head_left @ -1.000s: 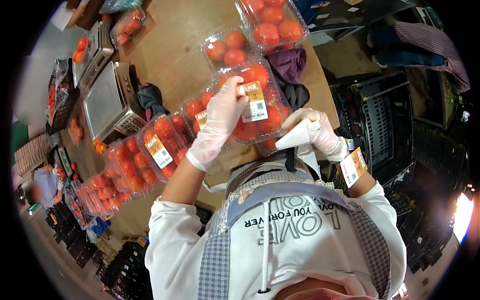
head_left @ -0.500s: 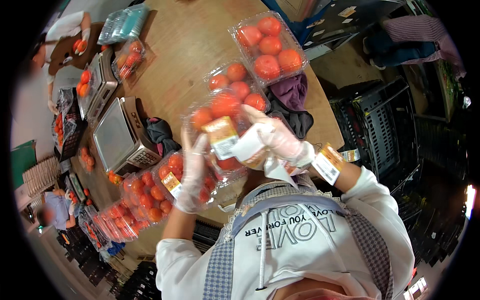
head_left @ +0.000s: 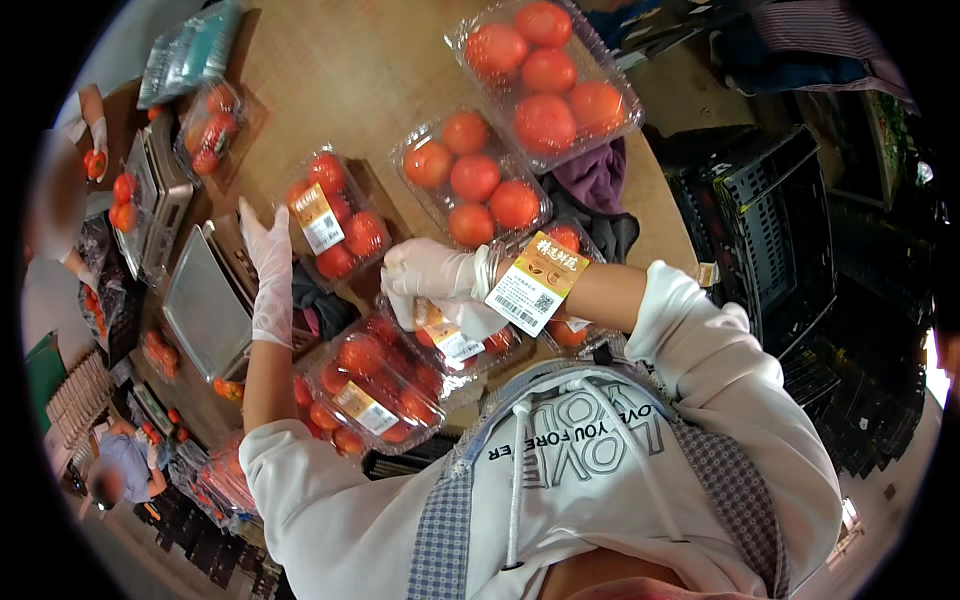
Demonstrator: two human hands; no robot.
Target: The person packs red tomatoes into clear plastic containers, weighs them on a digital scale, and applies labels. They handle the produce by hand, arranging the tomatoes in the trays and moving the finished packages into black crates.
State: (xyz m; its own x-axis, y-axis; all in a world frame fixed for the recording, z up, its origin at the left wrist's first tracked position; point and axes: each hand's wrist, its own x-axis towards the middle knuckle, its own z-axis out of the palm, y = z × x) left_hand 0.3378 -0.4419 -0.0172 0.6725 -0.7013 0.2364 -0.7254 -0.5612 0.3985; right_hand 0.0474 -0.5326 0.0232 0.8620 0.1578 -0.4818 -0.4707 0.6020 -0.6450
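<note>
The left hand (head_left: 268, 270) is flat and open by a tomato box (head_left: 330, 228) at 3 o'clock. The right hand (head_left: 430, 280) presses another box (head_left: 455, 345). The thin plastic probably bends; hold its sides.

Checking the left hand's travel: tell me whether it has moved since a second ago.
Yes. The left hand has left the labelled tomato pack at the chest and swung out to the person's left, toward the metal scale on the wooden table.

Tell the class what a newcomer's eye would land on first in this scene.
Clear plastic clamshell packs of red tomatoes crowd the brown wooden table. The white-gloved left hand touches a labelled tomato pack; the gloved right hand rests on another labelled pack. A grey metal scale sits at the left.
</note>
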